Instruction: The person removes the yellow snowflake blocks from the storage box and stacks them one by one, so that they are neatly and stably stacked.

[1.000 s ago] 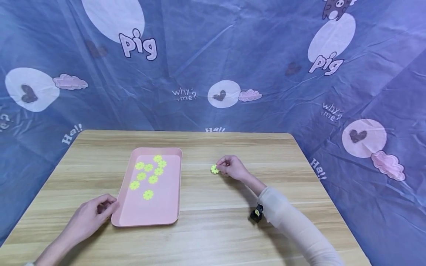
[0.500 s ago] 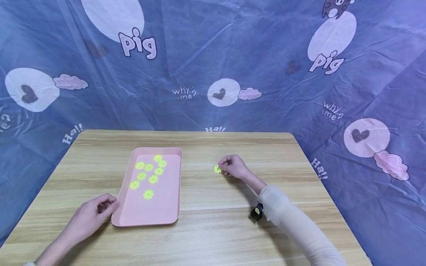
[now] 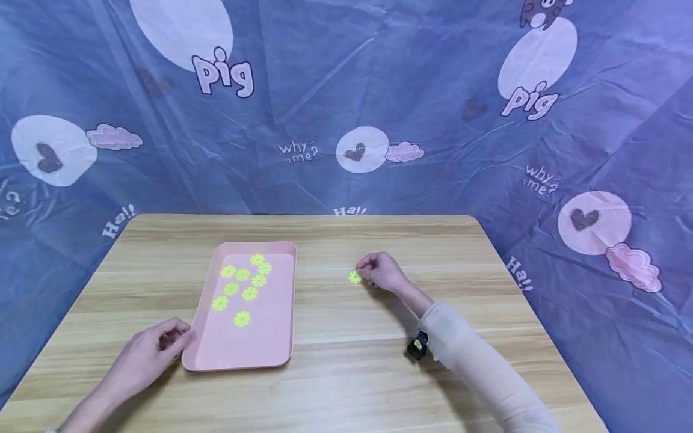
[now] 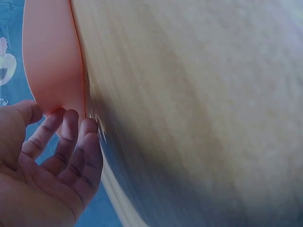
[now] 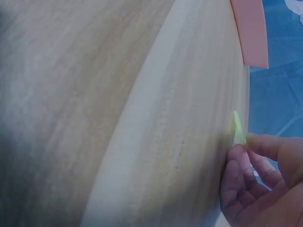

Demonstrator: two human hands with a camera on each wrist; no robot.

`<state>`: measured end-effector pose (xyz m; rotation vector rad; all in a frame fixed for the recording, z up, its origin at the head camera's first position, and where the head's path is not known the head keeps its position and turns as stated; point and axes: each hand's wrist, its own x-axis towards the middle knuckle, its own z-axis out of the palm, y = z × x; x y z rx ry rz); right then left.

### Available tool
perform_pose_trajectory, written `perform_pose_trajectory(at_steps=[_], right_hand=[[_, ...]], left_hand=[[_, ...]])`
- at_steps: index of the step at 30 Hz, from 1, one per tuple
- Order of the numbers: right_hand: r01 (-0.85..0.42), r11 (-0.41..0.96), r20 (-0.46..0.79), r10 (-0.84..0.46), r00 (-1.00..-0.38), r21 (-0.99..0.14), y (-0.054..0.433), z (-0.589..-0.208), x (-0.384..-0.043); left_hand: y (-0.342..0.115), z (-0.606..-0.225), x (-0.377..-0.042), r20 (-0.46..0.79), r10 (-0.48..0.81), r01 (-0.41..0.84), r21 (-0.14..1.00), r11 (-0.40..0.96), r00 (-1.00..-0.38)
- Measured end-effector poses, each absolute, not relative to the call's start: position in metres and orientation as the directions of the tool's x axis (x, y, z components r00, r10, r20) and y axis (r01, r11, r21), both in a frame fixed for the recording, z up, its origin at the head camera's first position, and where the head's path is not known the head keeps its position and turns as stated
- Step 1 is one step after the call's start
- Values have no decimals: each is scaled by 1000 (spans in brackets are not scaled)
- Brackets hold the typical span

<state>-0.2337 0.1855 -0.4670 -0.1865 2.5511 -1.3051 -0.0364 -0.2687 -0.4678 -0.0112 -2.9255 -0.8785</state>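
Observation:
At the left side of the table, the pink tray [image 3: 265,346] holds several flat yellow-green flower-shaped pieces [image 3: 242,319]. My left hand [image 3: 142,356] pinches the tray's near left corner; in the left wrist view, the thumb meets the rim of the tray [image 4: 52,52] and the fingertips lie along its outer wall. Right of the tray, my right hand [image 3: 383,272] pinches another flower-shaped piece [image 3: 354,276] between thumb and fingers, low over the table. In the right wrist view this piece [image 5: 238,131] is seen nearly edge-on, pointing up from the fingertips.
Both arms reach over a wood-grain table [image 3: 346,385]. A blue printed cloth [image 3: 314,90] hangs behind it and at its sides. A small black device [image 3: 417,346] is strapped to the right wrist, beside the white sleeve [image 3: 476,361].
Over the first half second my right hand drew slightly to the right with the flower-shaped piece; since then it has hardly moved. My left hand stays on the tray's corner.

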Motion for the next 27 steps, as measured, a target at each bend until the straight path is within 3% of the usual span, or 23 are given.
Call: perform_pose_trajectory(at_steps=[8, 18, 27], right_hand=[[25, 495, -159, -231, -960, -869, 181, -449, -226], [-76, 412, -120, -429, -895, -908, 142, -434, -209], [-117, 375, -108, -528, -843, -920, 103, -426, -194]], left_hand=[[-269, -466, -37, 72, -14, 27, 540, 841, -997], [-269, -465, -36, 55, -14, 18, 541, 841, -998], [-268, -466, -35, 67, -7, 30, 537, 843, -998]])
